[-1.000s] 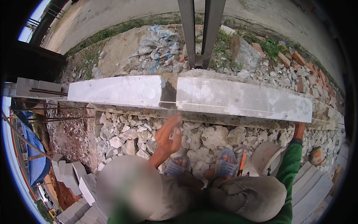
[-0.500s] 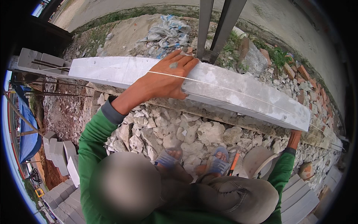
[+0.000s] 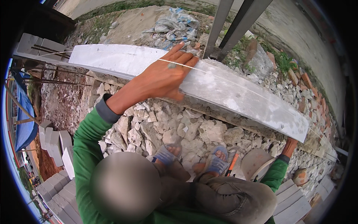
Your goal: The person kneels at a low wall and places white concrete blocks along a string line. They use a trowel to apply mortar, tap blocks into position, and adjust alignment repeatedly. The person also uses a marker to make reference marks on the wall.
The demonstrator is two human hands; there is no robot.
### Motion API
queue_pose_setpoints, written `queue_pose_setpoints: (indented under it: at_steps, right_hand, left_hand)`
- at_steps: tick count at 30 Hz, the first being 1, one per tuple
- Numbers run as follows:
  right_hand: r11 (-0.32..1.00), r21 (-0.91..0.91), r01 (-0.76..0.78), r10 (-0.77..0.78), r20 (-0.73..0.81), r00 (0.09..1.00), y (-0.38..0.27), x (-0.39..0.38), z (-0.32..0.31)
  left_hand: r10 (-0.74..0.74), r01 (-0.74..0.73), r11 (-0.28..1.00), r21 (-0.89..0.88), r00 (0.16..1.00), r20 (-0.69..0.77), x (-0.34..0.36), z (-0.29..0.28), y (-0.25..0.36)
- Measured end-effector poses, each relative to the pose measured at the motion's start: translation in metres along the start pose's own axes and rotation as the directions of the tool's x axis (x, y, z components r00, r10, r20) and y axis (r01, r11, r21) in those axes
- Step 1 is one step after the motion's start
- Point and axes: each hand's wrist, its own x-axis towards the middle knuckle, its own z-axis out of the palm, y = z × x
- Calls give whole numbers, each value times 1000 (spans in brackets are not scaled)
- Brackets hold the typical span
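Note:
A long, pale grey row of smooth concrete block [image 3: 238,89] runs from the left to the lower right before me. My left hand [image 3: 167,74] lies across its top near the middle, fingers stretched out over the far edge and thumb along the near side. A grey smear marks the back of this hand. Over the fingers and along the block passes a thin white string [image 3: 207,72]. At the right end, my right hand [image 3: 290,145] is against the underside or near face of the block; its fingers are hidden.
Broken rubble [image 3: 212,132] lies around my sandalled feet. An orange-handled tool [image 3: 232,164] and a round grey bucket-like container [image 3: 257,162] sit near my right foot. Metal posts [image 3: 220,37] rise beyond the block. Stacked blocks [image 3: 56,192] stand at lower left; rebar [image 3: 56,81] sticks out above them.
The view has shifted and tilted slightly, so the block's top shows more broadly. My left hand stays on the block with its index finger stretched further; my right hand remains at the right end.

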Motion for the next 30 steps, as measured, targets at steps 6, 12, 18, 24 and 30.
queue_pose_setpoints:
  at_steps: [6,12,18,24,30]
  right_hand:
    - [1000,7,-4,4,-6,1000,2,-6,-4]
    - [1000,29,0,0,-19,1000,1,-12,-14]
    - [999,35,12,-11,-21,1000,-1,-19,-19]
    - [995,95,23,-22,-10,1000,6,-23,-21]
    - [972,233,25,-41,62,997,28,-27,-22]
  left_hand:
    - [-54,57,993,-100,998,31,-3,5,-2]
    - [-113,121,979,-166,992,57,-3,6,-3]
    - [-108,117,971,-206,993,58,-2,7,-7]
    - [-146,160,964,-212,986,80,-1,5,-3]
    - [-178,214,942,-260,972,155,1,-5,-1]
